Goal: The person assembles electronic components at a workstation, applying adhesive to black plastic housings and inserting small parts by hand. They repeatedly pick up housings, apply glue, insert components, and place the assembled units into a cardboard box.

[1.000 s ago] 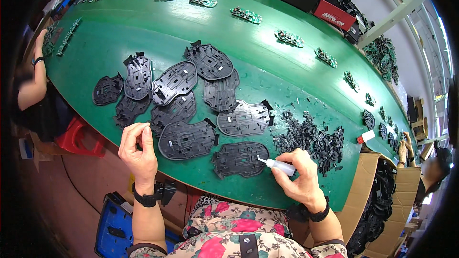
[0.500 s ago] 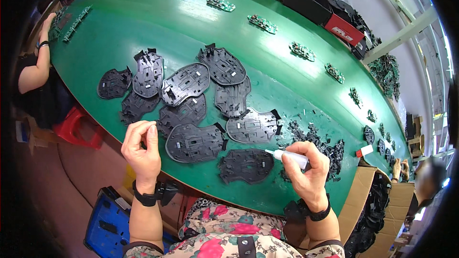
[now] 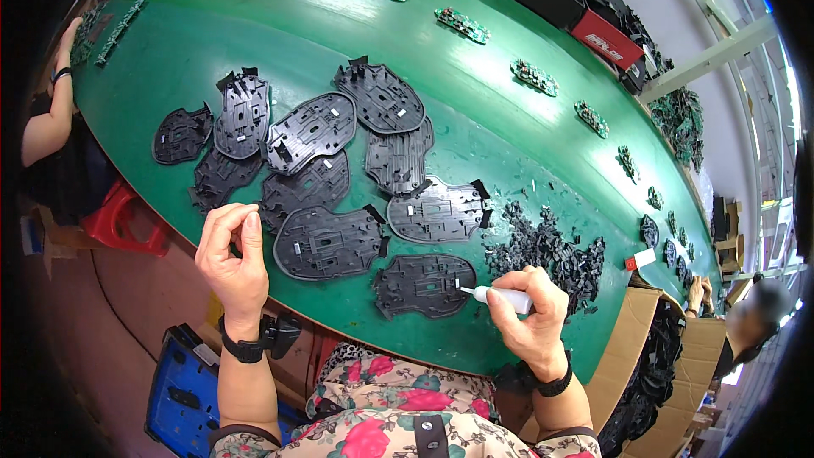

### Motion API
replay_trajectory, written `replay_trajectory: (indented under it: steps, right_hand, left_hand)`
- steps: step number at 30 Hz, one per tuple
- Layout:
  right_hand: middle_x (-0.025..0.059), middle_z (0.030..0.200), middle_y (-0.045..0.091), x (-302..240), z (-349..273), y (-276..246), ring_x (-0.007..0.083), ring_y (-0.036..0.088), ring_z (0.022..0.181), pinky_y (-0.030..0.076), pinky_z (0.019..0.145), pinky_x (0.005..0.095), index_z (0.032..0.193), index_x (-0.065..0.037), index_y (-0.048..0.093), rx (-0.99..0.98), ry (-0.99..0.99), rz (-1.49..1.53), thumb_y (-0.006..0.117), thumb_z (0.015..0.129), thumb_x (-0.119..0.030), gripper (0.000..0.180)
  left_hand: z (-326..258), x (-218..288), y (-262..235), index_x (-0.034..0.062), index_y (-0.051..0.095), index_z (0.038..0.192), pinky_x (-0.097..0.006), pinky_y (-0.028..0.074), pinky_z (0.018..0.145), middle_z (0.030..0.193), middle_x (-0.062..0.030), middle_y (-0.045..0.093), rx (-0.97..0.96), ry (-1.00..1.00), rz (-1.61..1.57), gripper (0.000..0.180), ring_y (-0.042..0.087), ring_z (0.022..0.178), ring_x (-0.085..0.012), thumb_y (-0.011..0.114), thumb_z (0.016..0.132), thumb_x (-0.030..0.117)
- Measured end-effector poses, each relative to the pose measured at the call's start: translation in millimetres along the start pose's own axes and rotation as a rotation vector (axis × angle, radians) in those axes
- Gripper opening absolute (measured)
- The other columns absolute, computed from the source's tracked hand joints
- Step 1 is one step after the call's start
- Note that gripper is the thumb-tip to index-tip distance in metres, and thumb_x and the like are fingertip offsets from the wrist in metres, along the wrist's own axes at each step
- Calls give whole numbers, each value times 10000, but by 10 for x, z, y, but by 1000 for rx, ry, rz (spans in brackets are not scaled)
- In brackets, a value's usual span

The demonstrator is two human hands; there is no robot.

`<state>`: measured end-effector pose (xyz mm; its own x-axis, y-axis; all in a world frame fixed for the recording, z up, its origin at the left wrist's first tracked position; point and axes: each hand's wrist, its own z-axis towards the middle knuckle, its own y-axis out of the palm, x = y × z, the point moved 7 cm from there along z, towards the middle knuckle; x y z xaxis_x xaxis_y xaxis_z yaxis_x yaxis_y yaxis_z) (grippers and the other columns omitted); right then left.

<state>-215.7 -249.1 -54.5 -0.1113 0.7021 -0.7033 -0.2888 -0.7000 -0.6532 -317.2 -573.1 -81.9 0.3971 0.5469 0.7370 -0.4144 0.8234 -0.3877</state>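
Green table [image 3: 254, 42] holds black plates; right hand [image 3: 530, 322] pinches a glue tube [image 3: 500, 295], its tip kept steady on the nearest plate [image 3: 424, 286]; left hand [image 3: 233, 259] loosely curled, empty.

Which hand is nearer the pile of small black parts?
Right. The right hand, holding a white applicator, sits just below the pile. The left hand is far off to its left, past the black plates.

Floral garment [image 3: 373, 420], red-pink blooms on dark-cream ground, at 6 o'clock. Black wristband with clasp on left wrist [image 3: 246, 348]; black band on right wrist [image 3: 553, 383].
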Motion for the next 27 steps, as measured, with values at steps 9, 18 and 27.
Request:
replay_trajectory:
  steps: [9, 18, 27]
  right_hand:
    - [56, 671, 568, -46, 48, 24, 201, 507, 567, 396, 532, 316, 790, -68, 653, -37, -6, -37, 757, 724, -91, 125]
    - [62, 692, 575, -337, 309, -31, 204, 526, 598, 411, 548, 311, 823, -59, 630, -62, -78, -21, 793, 694, -107, 214]
    - [54, 640, 517, -197, 143, 48, 220, 479, 561, 374, 535, 332, 796, -70, 641, -116, -101, -84, 791, 681, -100, 191]
  left_hand:
    - [3, -7, -1, 16, 660, 910, -198, 370, 528, 861, -35, 624, 0, -6, -3, 41, 486, 639, -62, 639, 875, 23]
    - [14, -22, -23, 7, 665, 903, -204, 384, 530, 857, -36, 624, 8, -9, -6, 47, 493, 631, -66, 638, 864, 8]
    - [16, -31, -19, 9, 665, 904, -201, 388, 533, 862, -34, 622, 4, -31, -42, 45, 498, 637, -67, 641, 866, 8]
